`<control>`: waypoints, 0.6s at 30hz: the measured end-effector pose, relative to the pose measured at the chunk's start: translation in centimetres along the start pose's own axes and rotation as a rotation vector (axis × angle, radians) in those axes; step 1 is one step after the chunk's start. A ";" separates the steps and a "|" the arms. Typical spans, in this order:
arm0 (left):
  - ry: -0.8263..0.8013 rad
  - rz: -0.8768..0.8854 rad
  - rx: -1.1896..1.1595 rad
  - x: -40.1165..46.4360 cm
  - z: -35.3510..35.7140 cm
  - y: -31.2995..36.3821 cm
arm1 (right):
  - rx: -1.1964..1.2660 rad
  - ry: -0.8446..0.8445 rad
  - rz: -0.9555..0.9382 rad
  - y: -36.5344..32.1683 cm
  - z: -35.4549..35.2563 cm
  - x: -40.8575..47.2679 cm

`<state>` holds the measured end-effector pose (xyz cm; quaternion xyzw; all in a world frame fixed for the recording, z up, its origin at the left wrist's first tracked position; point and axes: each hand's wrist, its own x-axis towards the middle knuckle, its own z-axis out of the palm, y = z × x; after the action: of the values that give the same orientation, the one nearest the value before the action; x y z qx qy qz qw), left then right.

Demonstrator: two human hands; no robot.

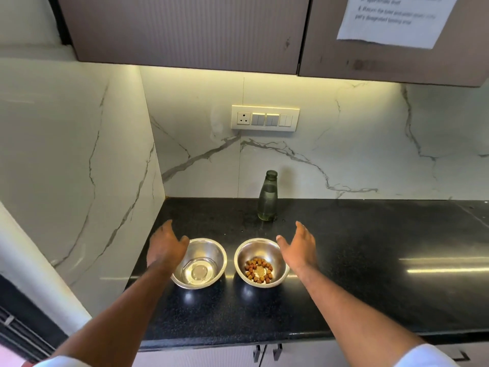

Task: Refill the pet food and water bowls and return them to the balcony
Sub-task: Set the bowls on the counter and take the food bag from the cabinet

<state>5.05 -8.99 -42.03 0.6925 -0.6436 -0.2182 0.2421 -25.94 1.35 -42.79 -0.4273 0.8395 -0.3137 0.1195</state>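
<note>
Two steel bowls sit side by side near the front edge of the black bench, toward its left corner, close together but apart. The left bowl [199, 263] holds a shallow layer of water; the right bowl [261, 263] holds a small ring of brown kibble. Both look filled, so what remains is probably carrying them to the balcony.

The left hand [165, 245] hovers at the outer rim of the water bowl, fingers spread and relaxed, gripping nothing. The right hand [299, 247] is likewise spread beside the outer rim of the food bowl, thumb near its edge. Each hand flanks its own bowl, likely set to lift one apiece.

A glass bottle [267, 197], uncapped and partly full, stands upright behind the bowls near the back wall, clear of the hands.
</note>
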 end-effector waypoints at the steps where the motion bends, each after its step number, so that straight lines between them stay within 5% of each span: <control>1: 0.013 0.057 0.026 0.1 -0.2 0.7 | -0.022 0.018 -0.058 -0.7 -0.6 0.3; 8: 0.231 0.379 0.097 0.2 -3.7 8.0 | -0.121 0.135 -0.361 -7.5 -5.1 2.0; 18: 0.509 0.591 -0.041 0.3 -13.2 19.8 | 0.027 0.378 -0.606 -20.0 -13.2 4.0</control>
<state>-2.37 -9.60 -19.45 0.5044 -0.7301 0.0265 0.4603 -21.74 -5.00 -19.72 -0.5895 0.6778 -0.4195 -0.1308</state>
